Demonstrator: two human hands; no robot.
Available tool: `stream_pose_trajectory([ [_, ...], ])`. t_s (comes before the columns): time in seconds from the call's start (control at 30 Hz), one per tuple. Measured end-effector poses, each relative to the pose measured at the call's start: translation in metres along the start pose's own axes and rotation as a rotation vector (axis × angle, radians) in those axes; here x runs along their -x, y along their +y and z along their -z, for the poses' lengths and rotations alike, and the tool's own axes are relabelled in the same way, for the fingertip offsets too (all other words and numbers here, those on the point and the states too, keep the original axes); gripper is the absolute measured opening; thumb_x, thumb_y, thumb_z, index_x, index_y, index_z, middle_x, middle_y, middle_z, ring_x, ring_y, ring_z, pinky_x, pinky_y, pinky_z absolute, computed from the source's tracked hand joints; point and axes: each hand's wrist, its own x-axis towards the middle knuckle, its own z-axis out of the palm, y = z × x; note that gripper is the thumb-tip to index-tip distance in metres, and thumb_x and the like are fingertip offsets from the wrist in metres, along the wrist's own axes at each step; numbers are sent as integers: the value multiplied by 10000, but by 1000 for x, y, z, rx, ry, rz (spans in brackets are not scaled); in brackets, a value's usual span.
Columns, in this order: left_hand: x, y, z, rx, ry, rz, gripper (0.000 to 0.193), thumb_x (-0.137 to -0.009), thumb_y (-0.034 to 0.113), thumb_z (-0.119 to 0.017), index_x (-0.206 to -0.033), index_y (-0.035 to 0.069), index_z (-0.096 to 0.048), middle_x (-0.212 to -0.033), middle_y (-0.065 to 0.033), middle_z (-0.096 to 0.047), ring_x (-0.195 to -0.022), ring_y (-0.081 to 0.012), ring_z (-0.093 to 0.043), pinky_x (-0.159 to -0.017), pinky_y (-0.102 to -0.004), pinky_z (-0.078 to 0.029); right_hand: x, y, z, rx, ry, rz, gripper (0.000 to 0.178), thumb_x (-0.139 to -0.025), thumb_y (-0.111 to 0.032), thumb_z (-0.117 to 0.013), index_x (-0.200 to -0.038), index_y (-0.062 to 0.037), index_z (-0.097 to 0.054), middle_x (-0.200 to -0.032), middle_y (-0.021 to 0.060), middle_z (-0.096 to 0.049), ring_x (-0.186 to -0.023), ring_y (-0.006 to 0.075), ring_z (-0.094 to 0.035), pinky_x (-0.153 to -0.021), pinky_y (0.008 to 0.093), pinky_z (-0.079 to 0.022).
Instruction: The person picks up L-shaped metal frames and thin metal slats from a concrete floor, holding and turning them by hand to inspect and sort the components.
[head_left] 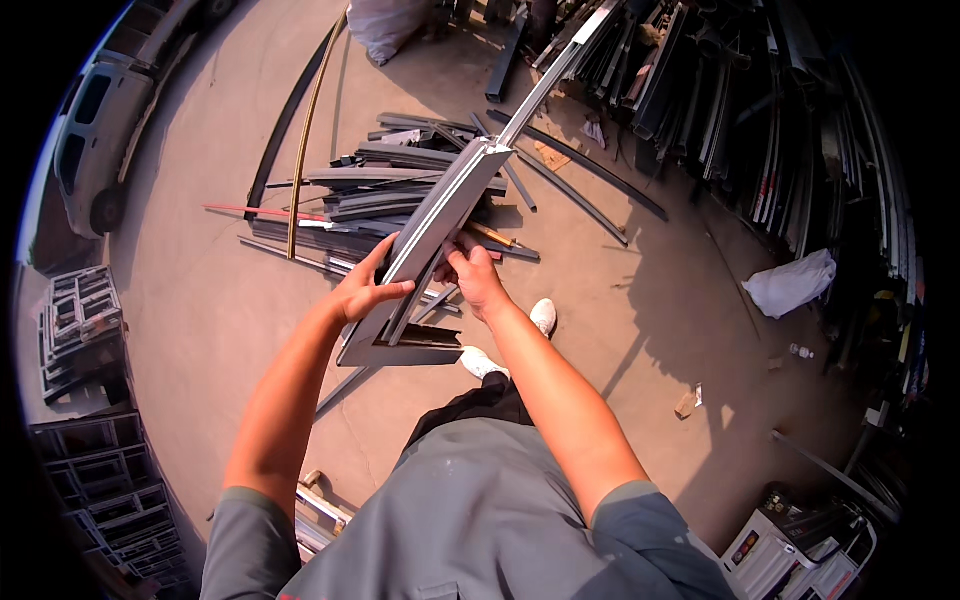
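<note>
A grey metal window-frame section (432,228) with slanted ends is tilted in front of my body. My left hand (366,292) grips its left edge, the thumb lying across the face. On the inner side, my right hand (474,277) is closed on the same section, and its fingertips are partly hidden. A short grey profile (415,354) joins the section's lower end at a corner and points right. From the upper end a long pale profile (550,82) reaches away to the upper right; how it is joined there I cannot tell.
Beyond the frame lies a heap of grey profile offcuts (385,180) on the concrete floor (600,330). Long profiles (720,130) are stacked at the right. A white sack (790,284), a pickup truck (95,140), frame stacks (80,320) and a white machine (770,555) stand around.
</note>
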Motion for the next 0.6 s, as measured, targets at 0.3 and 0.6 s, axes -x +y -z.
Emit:
stream_pose_trajectory([
  [0.3, -8, -2, -3, 53, -5, 11, 988, -856, 423, -793, -1638, 73, -302, -1571, -226, -450, -1490, -326, -380, -1225, -422, -278, -5, 16, 3, -196, -35, 42, 327, -1057, -258, -647, -1291, -37, -589, -909, 29, -689, -731, 104, -653, -689, 255, -531],
  [0.6, -8, 1, -4, 91, -38, 52, 1006, -850, 437, -782, -1643, 70, -284, -1581, -231, -432, -1493, -326, -373, -1227, -424, -273, -9, 15, 7, -248, -62, 21, 284, -1035, -256, -689, -1215, -45, -628, -897, 15, -680, -709, 97, -636, -671, 253, -520],
])
